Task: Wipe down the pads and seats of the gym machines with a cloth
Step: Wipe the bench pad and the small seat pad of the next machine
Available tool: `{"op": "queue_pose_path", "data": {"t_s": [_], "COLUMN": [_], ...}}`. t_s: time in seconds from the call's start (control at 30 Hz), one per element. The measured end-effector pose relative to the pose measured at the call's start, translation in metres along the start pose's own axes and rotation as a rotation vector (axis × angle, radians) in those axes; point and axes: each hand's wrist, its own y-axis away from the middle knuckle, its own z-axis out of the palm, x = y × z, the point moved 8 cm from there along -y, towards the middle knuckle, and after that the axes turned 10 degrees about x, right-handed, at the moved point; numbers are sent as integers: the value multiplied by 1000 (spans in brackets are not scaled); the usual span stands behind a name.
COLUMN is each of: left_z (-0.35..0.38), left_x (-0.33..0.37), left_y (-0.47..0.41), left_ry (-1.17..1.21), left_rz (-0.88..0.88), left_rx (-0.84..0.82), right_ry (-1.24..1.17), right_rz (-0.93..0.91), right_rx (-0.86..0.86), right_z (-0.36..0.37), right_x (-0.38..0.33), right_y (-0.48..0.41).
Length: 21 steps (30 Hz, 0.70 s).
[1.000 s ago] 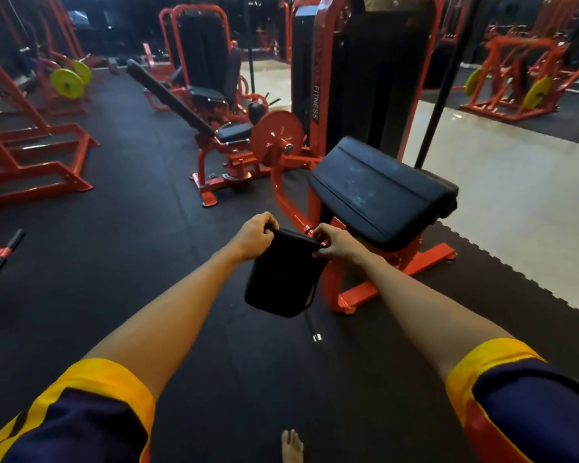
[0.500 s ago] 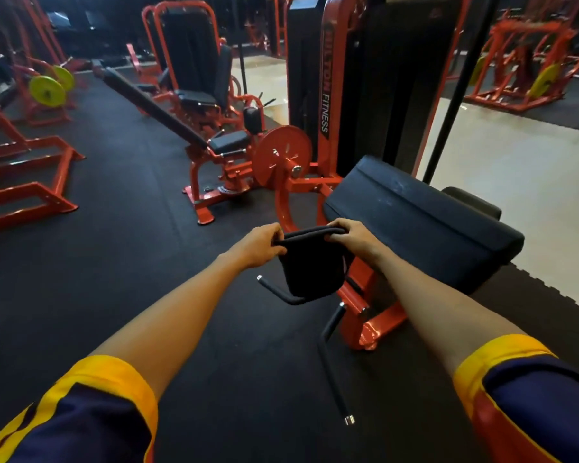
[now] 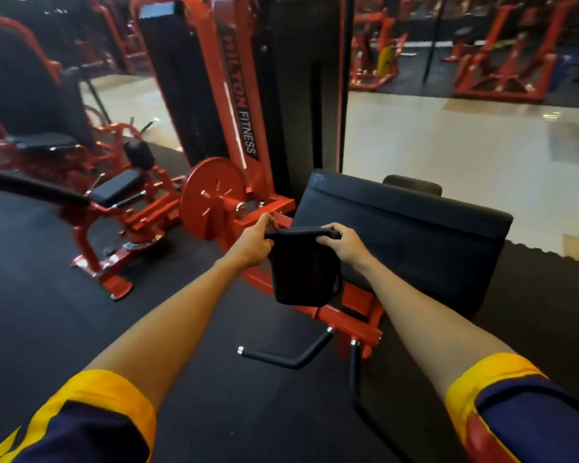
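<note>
A black cloth (image 3: 303,269) hangs folded between both hands in the middle of the head view. My left hand (image 3: 256,243) grips its top left corner and my right hand (image 3: 343,243) grips its top right corner. Just behind and to the right of the cloth slopes the wide black arm pad (image 3: 411,235) of a red curl machine (image 3: 234,212). The cloth hangs in front of the pad's near left edge; contact between them cannot be told.
Black curl handles (image 3: 281,357) jut out low in front of the machine. A red weight stack frame (image 3: 244,105) rises behind the pad. Another red machine with a small black seat (image 3: 114,190) stands at left. Beige floor (image 3: 448,152) lies to the right, black rubber mat (image 3: 30,279) underfoot.
I have come closer to the curl machine, whose arm pad now fills more of the view. Both hands keep their grip on the cloth, raised nearer the pad's left edge.
</note>
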Motion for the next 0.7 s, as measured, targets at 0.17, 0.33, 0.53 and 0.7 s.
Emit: {"op": "queue_pose_path", "data": {"t_s": [0.17,0.33,0.53,0.7], "left_z": [0,25,70,96], "left_x": [-8,-10,-10,-4], "left_y": [-67,-140,-219,-278], "left_ry": [14,58,64,66], "left_rz": [102,181,251,337], "left_rx": [-27,-86,-196,-268], "right_ry": [45,112,223,436], "right_rz": [45,90,92,59], "right_rx": [146,303,445,644], "right_z": [3,-5,-13,-13], "right_x": [-6,-6,16,20], "right_y": [-32,-74,-131,-158]}}
